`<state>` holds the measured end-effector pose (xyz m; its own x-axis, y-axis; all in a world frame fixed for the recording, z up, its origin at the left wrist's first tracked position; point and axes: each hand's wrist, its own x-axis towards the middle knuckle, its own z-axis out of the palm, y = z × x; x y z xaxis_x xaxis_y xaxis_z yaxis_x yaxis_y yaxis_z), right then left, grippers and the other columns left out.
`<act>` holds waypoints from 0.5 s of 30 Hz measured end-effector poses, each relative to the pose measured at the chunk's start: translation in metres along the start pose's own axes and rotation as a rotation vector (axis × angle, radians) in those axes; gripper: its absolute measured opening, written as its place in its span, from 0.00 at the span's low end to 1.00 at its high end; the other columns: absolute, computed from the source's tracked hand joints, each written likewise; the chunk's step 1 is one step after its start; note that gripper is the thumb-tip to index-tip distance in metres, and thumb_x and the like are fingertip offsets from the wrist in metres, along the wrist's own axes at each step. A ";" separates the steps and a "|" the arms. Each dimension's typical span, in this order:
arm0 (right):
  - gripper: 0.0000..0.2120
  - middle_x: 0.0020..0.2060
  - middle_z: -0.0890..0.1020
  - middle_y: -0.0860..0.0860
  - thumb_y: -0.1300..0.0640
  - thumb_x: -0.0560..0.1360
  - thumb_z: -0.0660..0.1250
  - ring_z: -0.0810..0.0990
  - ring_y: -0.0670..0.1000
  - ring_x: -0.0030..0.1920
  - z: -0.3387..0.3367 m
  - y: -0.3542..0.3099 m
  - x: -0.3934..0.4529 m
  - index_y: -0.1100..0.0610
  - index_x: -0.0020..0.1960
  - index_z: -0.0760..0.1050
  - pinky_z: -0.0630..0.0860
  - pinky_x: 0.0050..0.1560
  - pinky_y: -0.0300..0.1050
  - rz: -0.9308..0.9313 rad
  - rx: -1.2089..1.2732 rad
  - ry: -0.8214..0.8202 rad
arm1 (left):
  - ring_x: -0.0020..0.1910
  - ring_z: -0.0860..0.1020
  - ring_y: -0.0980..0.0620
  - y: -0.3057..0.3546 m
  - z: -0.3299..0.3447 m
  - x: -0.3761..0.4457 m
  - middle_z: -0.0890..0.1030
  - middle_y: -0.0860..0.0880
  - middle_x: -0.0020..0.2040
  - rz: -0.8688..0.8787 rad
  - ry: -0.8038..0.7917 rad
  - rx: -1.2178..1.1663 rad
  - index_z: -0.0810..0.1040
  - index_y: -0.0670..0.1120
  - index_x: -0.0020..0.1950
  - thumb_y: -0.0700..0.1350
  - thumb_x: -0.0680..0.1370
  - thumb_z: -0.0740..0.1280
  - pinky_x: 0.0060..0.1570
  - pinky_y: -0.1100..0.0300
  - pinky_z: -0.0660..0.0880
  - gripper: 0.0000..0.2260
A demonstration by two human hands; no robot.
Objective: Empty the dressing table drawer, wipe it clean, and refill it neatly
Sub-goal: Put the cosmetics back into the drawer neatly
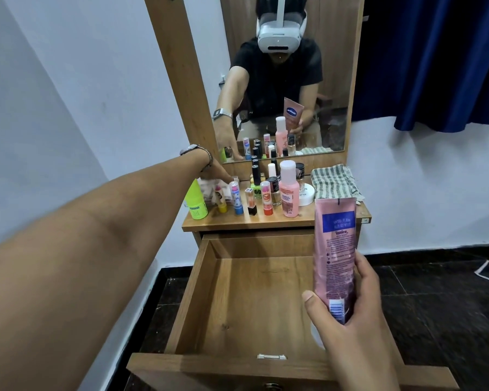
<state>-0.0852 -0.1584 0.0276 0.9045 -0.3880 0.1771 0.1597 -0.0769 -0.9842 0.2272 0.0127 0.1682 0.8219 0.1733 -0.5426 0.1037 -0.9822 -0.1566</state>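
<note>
right grip (pixel 353 314) holds pink tube (pixel 335 249) | drawer (pixel 198 294) open, bare wood | left grip (pixel 218 176) unclear

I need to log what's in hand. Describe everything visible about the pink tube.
The pink tube is a soft, glossy plastic squeeze tube, with a blue label panel above the word Vaseline and fine print. It stands upright, crimped flat end up, above the open drawer's right side. The right hand grips its lower part, hiding the cap.
</note>
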 end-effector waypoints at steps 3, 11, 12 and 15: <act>0.41 0.57 0.73 0.33 0.59 0.67 0.76 0.74 0.27 0.49 -0.001 0.000 -0.001 0.38 0.70 0.58 0.70 0.36 0.20 0.003 0.007 0.003 | 0.75 0.55 0.38 -0.015 -0.006 -0.009 0.55 0.44 0.78 0.013 -0.034 -0.181 0.54 0.47 0.78 0.69 0.76 0.53 0.67 0.42 0.61 0.37; 0.38 0.50 0.74 0.29 0.59 0.67 0.75 0.76 0.28 0.46 -0.001 -0.003 -0.002 0.32 0.64 0.58 0.68 0.37 0.18 0.015 -0.006 0.008 | 0.54 0.76 0.42 -0.087 0.021 0.034 0.76 0.45 0.60 0.028 0.120 -0.782 0.75 0.41 0.61 0.51 0.79 0.65 0.54 0.49 0.76 0.17; 0.39 0.49 0.74 0.29 0.59 0.67 0.75 0.76 0.27 0.45 -0.001 -0.004 -0.002 0.32 0.63 0.57 0.67 0.37 0.17 0.007 -0.016 0.009 | 0.52 0.77 0.43 -0.089 0.030 0.038 0.76 0.44 0.58 0.033 0.081 -0.868 0.76 0.40 0.59 0.47 0.79 0.65 0.53 0.50 0.76 0.13; 0.39 0.47 0.75 0.27 0.61 0.67 0.76 0.76 0.27 0.45 -0.001 -0.003 -0.002 0.34 0.64 0.58 0.67 0.36 0.18 -0.002 -0.027 -0.006 | 0.42 0.76 0.46 -0.087 0.053 0.044 0.76 0.43 0.48 0.042 -0.025 -1.131 0.76 0.38 0.45 0.41 0.80 0.61 0.49 0.55 0.76 0.08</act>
<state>-0.0878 -0.1578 0.0307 0.9066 -0.3821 0.1794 0.1513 -0.1027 -0.9831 0.2246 0.1097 0.1138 0.8265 0.1276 -0.5482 0.5338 -0.4868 0.6915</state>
